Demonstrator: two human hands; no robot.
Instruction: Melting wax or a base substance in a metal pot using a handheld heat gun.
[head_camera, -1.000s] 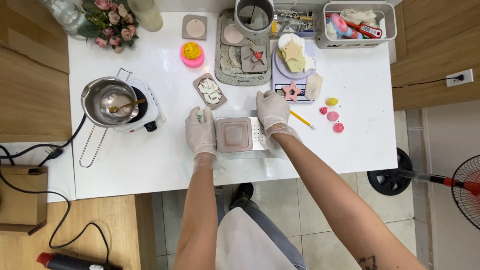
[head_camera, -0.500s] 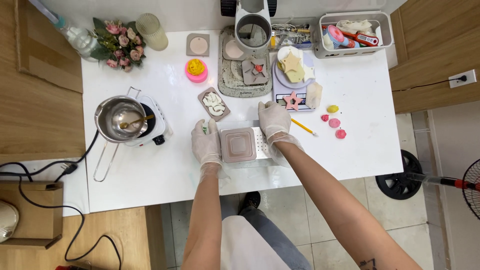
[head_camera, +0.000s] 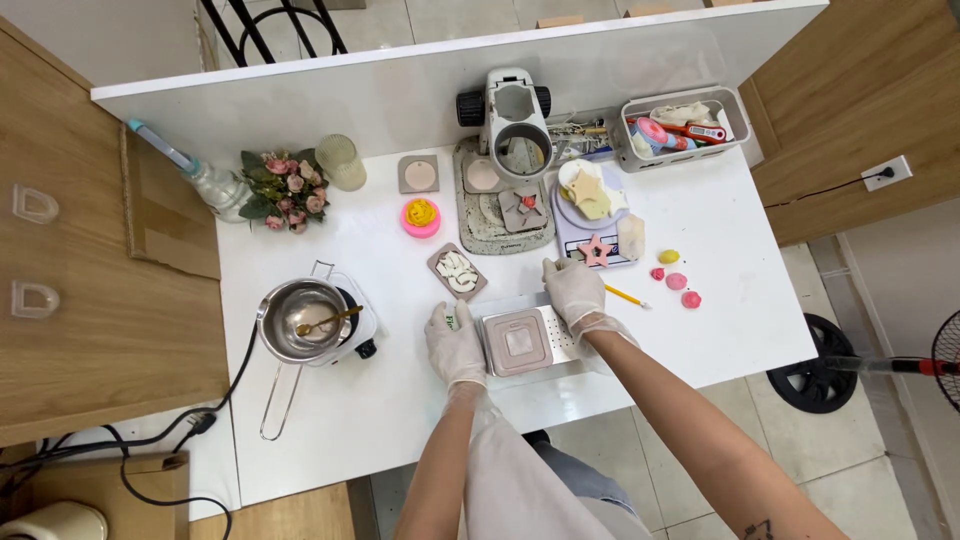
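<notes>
A square pinkish-brown mould (head_camera: 520, 342) lies on a perforated metal tray (head_camera: 578, 352) near the front edge of the white table (head_camera: 400, 400). My gloved left hand (head_camera: 455, 345) rests against the mould's left side, fingers together, with a small green-and-white object under it. My gloved right hand (head_camera: 575, 292) presses flat on the tray's far right part, just beside the mould. Neither hand lifts anything.
A steel pot with a gold spoon (head_camera: 300, 322) sits on a small hot plate at left. Behind the tray are a wax-piece dish (head_camera: 458, 271), a pink cup (head_camera: 421, 217), a star on a scale (head_camera: 597, 250), a yellow pencil (head_camera: 628, 296), pink and yellow blobs (head_camera: 677, 281), a storage bin (head_camera: 680, 128) and flowers (head_camera: 287, 188).
The view has pulled back and tilted up, so the table looks smaller and its back wall shows. Both hands stay on the mould and tray in the same pose.
</notes>
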